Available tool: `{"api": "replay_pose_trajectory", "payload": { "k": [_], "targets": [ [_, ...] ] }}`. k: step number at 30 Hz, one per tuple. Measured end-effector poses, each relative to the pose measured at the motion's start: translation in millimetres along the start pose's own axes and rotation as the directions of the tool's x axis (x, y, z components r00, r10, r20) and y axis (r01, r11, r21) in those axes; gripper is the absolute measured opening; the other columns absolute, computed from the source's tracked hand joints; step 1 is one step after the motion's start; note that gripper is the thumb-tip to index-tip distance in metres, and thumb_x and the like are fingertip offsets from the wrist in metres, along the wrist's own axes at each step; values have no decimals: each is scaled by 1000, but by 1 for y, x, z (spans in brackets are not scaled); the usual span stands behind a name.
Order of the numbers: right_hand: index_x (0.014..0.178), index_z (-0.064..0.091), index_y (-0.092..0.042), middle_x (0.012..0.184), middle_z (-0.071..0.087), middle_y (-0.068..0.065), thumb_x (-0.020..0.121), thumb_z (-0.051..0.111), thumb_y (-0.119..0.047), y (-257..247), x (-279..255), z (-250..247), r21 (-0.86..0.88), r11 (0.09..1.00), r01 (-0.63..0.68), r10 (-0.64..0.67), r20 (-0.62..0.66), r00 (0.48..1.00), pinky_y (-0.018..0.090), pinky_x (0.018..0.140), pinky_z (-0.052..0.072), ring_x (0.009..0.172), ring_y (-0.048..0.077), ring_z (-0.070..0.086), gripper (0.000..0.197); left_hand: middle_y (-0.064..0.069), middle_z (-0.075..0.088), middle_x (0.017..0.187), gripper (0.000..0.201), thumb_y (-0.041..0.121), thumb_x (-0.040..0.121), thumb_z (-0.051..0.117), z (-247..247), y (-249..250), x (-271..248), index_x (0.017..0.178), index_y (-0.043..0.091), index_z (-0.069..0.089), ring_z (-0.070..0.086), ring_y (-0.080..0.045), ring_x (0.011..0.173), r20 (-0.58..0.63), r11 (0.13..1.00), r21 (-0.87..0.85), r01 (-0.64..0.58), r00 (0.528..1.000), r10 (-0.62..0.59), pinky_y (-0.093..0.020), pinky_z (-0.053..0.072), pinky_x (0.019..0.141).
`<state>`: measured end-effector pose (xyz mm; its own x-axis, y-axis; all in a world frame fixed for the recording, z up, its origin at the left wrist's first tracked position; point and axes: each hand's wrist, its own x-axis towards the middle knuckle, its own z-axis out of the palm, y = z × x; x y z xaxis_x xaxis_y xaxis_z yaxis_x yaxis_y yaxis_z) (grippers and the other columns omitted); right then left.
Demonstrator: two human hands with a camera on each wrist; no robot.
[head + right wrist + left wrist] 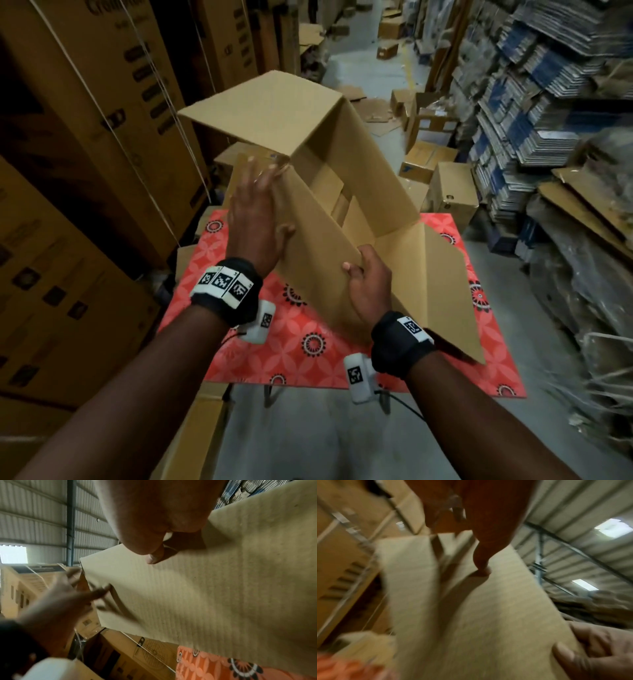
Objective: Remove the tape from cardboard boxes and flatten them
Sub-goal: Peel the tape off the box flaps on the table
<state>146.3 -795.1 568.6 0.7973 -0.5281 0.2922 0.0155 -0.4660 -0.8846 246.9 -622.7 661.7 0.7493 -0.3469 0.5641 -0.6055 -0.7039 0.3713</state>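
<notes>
A plain brown cardboard box [308, 113] is held tilted above the red patterned table [308, 342], its open end toward me and its flaps spread. My right hand [359, 270] grips the edge of the near panel, thumb on top; the right wrist view shows this hand [154, 520] on the box [223, 588]. My left hand [270, 202] lies with straight, blurred fingers against the box's left flap. A glint like clear tape [277, 168] shows at its fingertips; whether it is held I cannot tell. In the left wrist view the thumb [481, 561] touches the box [488, 615].
Tall printed cartons [85, 171] tied with string wall off the left. Stacks of flattened cardboard [548, 102] line the right. Loose boxes [452, 192] and scraps lie on the grey floor behind the table. Another carton stands under the table's near left corner.
</notes>
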Motion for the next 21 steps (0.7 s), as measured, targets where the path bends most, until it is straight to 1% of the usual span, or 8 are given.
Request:
{"api": "replay_pose_trajectory", "payload": {
  "k": [3, 6, 8, 9, 11, 13, 18, 21],
  "targets": [
    [94, 60, -16, 85, 69, 0, 83, 65, -4, -3, 7, -8, 35, 999, 2, -1, -31, 1000, 26, 69, 47, 79, 17, 63, 17, -9, 8, 160, 114, 29, 68, 84, 17, -24, -14, 152, 13, 9, 11, -27, 148, -12, 940, -216, 263, 962, -272, -49, 19, 119],
    [95, 61, -15, 86, 70, 0, 83, 66, -5, 0, 10, -16, 31, 1000, 4, -3, -33, 999, 26, 71, 48, 80, 16, 63, 17, -7, 4, 161, 121, 34, 66, 86, 28, -30, -19, 153, 14, 3, 10, -23, 147, 17, 853, -336, 399, 908, -418, -40, 15, 120],
    [94, 60, -15, 85, 69, -2, 84, 66, -4, 0, 10, -21, 55, 998, -1, 2, -22, 1000, 19, 69, 48, 80, 14, 63, 16, -6, 9, 159, 124, 33, 68, 86, 31, -26, -19, 153, 11, -2, 16, -19, 145, 96, 727, -469, 501, 848, -522, -33, 18, 118],
    [93, 60, -16, 85, 69, -5, 85, 65, -3, -2, 10, -23, 81, 997, -6, 7, -13, 1000, 15, 68, 47, 80, 11, 63, 16, -5, 22, 156, 115, 30, 73, 83, 33, -24, -19, 153, 10, 3, 28, -17, 140, 175, 631, -565, 532, 824, -538, -33, 24, 116],
    [94, 60, -19, 89, 69, -9, 86, 65, -2, -4, 11, -27, 132, 991, -18, 17, 4, 1000, 12, 69, 48, 82, 8, 64, 19, -3, 51, 140, 74, 23, 85, 73, 37, -21, -23, 146, 8, 33, 55, -14, 122, 301, 488, -697, 525, 832, -466, -41, 42, 108],
    [97, 61, -19, 93, 70, -8, 86, 66, -3, -6, 13, -31, 152, 988, -8, 8, -2, 1000, 14, 74, 49, 86, 8, 66, 20, -3, 63, 129, 50, 24, 90, 66, 36, -15, -26, 135, 9, 49, 63, -14, 114, 287, 468, -748, 470, 866, -410, -44, 48, 102],
    [108, 62, -15, 101, 69, -7, 88, 65, -5, -17, 30, -43, 230, 973, -2, 6, -19, 1000, 19, 85, 51, 96, 11, 66, 22, 5, 63, 125, 43, 20, 91, 65, 20, 4, -10, 131, 14, 48, 61, -4, 112, 180, 465, -814, 348, 913, -367, -26, 50, 96],
    [112, 61, -11, 108, 70, 1, 89, 61, -4, -27, 40, -43, 348, 937, -21, 30, -22, 999, 35, 90, 54, 101, 15, 67, 24, 11, 62, 121, 47, 23, 88, 69, 3, 17, 10, 130, 16, 50, 60, 3, 111, 67, 590, -770, 243, 950, -305, -14, 47, 91]
  ]
}}
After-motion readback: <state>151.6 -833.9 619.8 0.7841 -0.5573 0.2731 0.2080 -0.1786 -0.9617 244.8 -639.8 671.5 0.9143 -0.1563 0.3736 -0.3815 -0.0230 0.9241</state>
